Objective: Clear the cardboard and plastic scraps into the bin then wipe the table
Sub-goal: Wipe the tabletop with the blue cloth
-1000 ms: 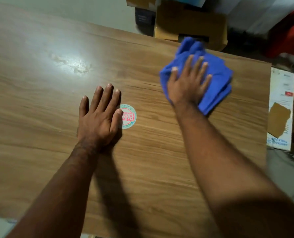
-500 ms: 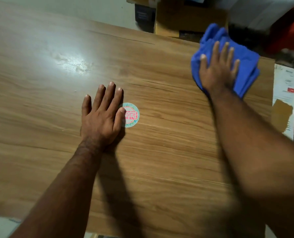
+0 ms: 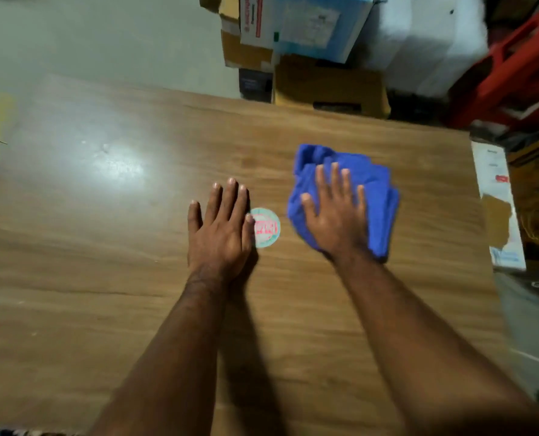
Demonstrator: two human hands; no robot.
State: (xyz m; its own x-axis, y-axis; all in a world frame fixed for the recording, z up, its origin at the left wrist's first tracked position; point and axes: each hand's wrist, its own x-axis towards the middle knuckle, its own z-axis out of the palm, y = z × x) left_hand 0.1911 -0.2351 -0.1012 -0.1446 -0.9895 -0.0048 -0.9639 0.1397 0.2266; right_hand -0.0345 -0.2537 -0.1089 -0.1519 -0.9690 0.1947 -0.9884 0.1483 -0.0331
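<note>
The right hand [image 3: 335, 217] lies spread, fingers straight, pressing a crumpled blue microfibre cloth [image 3: 372, 190] flat on the wood-grain laminate worktop [image 3: 104, 278], right of centre. The left hand [image 3: 219, 229] rests flat beside it, fingers together, its forefinger touching a round teal-and-pink sticker [image 3: 266, 228]. No scraps show on the worktop, so the job looks to be in its wiping stage.

The likely faults: the bunched cloth may roll under the palm and skip patches, since only an open hand pins it; a stroke could catch and lift the sticker's edge; a wide sweep could carry the cloth over the right edge, towards the white carton [image 3: 497, 199] standing there.

The bin is not in view. The sticker's print is blurred and unreadable. The glare at the left hides whether that patch is clean.
</note>
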